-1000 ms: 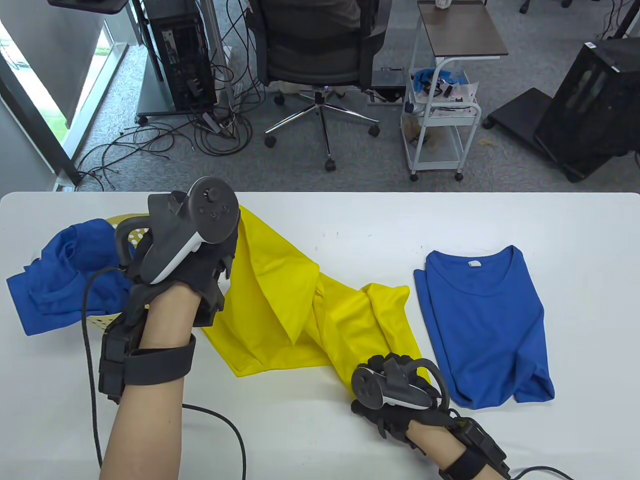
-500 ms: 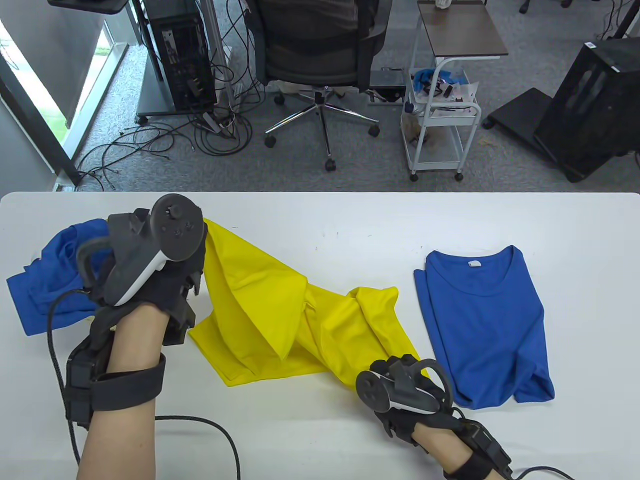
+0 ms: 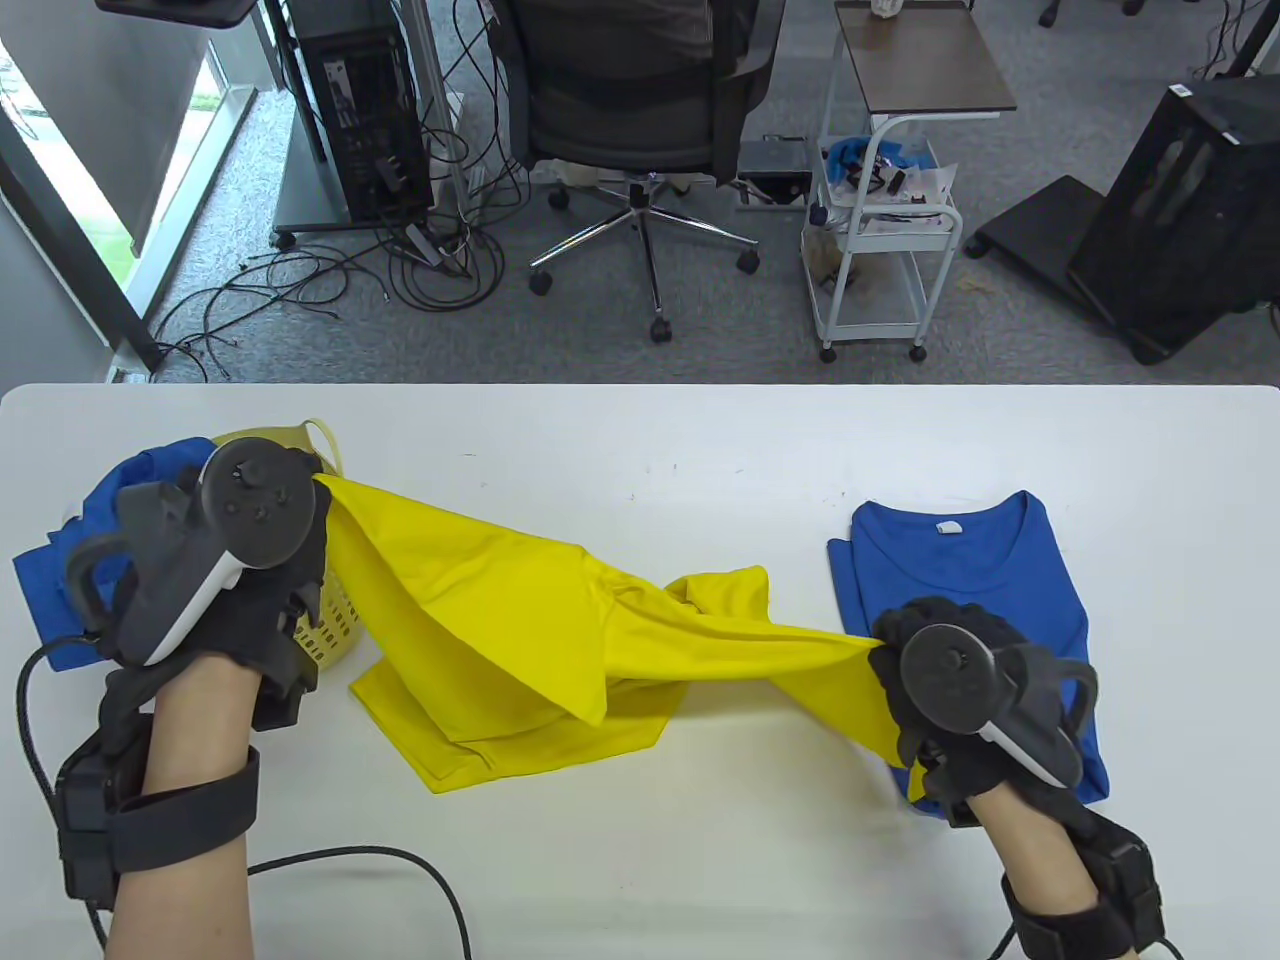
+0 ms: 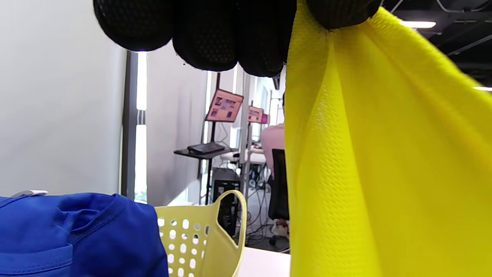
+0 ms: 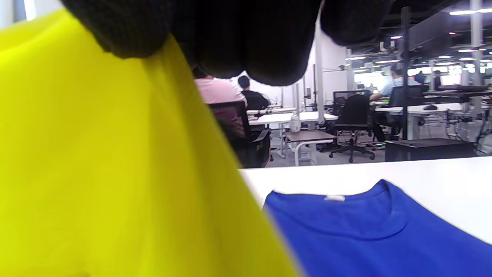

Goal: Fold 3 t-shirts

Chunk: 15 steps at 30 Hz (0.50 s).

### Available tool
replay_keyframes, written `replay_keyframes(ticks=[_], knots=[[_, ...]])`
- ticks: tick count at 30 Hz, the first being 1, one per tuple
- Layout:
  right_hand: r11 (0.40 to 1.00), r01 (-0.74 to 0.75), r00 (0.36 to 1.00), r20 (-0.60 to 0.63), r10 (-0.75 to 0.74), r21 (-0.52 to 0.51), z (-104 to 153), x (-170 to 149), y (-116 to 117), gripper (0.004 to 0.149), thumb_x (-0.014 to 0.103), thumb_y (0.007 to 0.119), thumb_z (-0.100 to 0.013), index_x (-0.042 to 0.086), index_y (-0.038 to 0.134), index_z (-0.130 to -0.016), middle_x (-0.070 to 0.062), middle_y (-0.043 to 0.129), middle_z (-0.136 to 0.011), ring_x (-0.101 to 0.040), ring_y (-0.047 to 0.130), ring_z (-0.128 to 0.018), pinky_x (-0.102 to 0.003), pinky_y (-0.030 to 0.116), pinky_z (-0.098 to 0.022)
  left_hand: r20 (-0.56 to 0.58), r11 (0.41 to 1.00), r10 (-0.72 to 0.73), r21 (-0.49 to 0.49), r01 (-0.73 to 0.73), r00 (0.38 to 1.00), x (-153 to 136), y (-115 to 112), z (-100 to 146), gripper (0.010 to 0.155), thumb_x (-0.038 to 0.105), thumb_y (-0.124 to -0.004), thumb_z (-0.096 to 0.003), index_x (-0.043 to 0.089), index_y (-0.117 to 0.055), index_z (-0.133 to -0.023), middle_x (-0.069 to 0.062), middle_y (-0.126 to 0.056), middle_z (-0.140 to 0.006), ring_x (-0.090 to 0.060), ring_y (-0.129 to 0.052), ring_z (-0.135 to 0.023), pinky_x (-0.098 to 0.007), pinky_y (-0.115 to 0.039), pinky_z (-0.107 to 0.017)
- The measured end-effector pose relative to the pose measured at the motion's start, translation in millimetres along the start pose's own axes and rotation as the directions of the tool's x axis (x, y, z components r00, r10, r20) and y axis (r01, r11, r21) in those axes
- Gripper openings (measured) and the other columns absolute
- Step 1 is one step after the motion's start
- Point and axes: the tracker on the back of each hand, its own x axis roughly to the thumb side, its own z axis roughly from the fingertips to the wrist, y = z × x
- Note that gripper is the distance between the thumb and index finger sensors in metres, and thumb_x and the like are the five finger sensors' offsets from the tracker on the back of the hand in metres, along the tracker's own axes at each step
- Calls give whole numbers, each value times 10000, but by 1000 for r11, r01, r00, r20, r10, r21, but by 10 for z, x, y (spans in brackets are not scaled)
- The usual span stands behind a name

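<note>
White worktop (image 3: 700,440) fronts an office floor of chairs and cables. Both hands are clamped on the yellow t-shirt (image 3: 520,610): the left hand (image 3: 230,570) grips one end above the yellow basket (image 3: 330,625), the right hand (image 3: 960,700) the other end over the folded blue t-shirt (image 3: 960,590). A crumpled blue t-shirt (image 3: 60,570) waits at left. The risk, as I judge it: the sagging, twisted middle lands creased, or the right hand drags the finished fold askew.

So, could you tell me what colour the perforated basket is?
Pale yellow basket, clearest in the left wrist view.
</note>
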Motion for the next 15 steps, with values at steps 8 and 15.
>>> replay_keyframes(ticks=[8,15], knots=[[999,34,999,-39,-34,-3,-144,-203,-419,400,306,697,-450,167,743,-823,-129,842,-655,-231,866,-453,-502,709,-492,65,1000,-10,15,9,998,-2,-6,131,449,456,-571,-442,292,-799,-793,-1,-854,-618,-198,-818,-502,-384,-757,-409],[978,-48,998,-30,55,205,-368,-76,-255,410,272,678,-459,164,703,-853,-130,805,-727,-275,842,-548,-549,657,-557,92,989,-86,-115,96,992,169,-290,23,444,436,-574,-453,306,-761,-835,-6,-822,-716,-225,-790,-632,-425,-733,-520]])
